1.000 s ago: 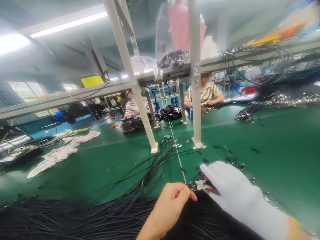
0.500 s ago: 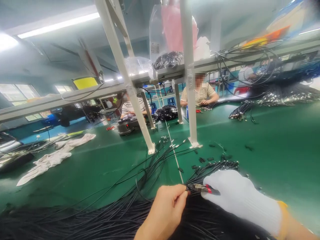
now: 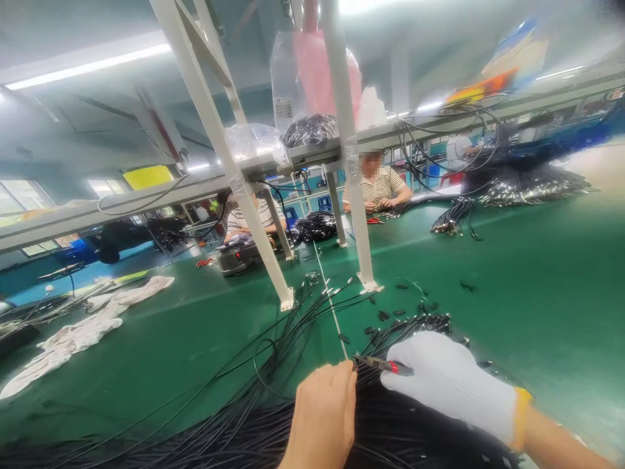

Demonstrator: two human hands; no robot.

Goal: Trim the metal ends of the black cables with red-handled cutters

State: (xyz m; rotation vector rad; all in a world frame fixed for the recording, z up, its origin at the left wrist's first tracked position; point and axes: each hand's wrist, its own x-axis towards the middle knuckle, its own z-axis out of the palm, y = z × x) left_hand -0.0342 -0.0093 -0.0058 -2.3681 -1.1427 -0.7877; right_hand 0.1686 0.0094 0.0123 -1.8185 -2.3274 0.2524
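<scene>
My bare left hand (image 3: 322,410) is closed, its fingers pinching the dark end of what looks like a black cable. Most of that piece is hidden behind the fingers. A white knitted glove with a yellow cuff covers my right hand (image 3: 439,374), which grips pliers (image 3: 375,363) with red and black handles. The jaws of the pliers point left and meet the dark piece at my left fingertips. Under both hands spreads a thick heap of black cables (image 3: 390,426), with metallic ends gathered beyond the glove.
Small black pieces (image 3: 383,316) lie scattered on the green tabletop (image 3: 512,280). White frame posts (image 3: 354,195) rise from it and carry a shelf with plastic bags. A white cloth (image 3: 78,332) lies at left. Two people in striped shirts sit across the table.
The view has shifted, so the scene sits further left. My left hand has turned, with its back and knuckles now more toward me. The pliers remain at its fingertips.
</scene>
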